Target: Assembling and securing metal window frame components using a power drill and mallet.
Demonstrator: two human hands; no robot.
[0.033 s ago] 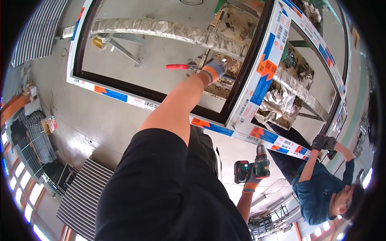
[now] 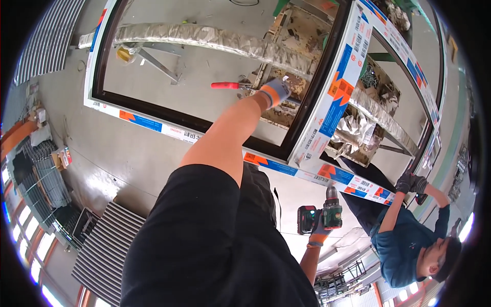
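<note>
Left hand (image 2: pixel 276 90) is gripping a red-handled tool (image 2: pixel 228 85) inside the window frame (image 2: pixel 335 100); right hand (image 2: pixel 320 231) is gripping a cordless drill (image 2: pixel 322 215) below.

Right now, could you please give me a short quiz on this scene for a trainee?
1. Which hand holds the drill?
2. True or false: the left hand, reaching over the window frame, wears no glove.
3. What colour is the handle of the hand tool next to the left hand? A red, B blue, C yellow.

Key:
1. The right hand.
2. False: it wears a grey glove with an orange cuff.
3. A.
</note>
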